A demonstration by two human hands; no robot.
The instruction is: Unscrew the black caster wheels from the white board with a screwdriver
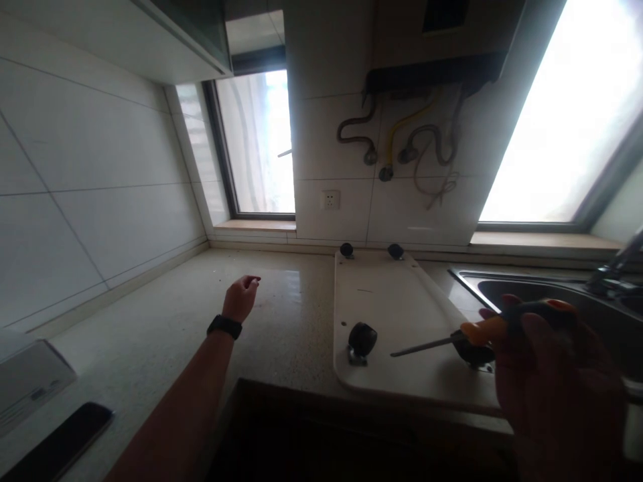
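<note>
Head view: grips a screwdriver [485, 331] in the closed right hand [552, 385]; aims the tip [396, 353] leftward from that hand and slightly down, long axis crosswise above the white board [392, 309]. Curls the left hand [240, 300] loosely over the surface [171, 321]; cannot tell if holding anything.

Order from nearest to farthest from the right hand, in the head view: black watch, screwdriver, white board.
1. Screwdriver, held in the right hand.
2. White board, on the counter, to that hand's left.
3. Black watch, on the left arm, farther left.
</note>
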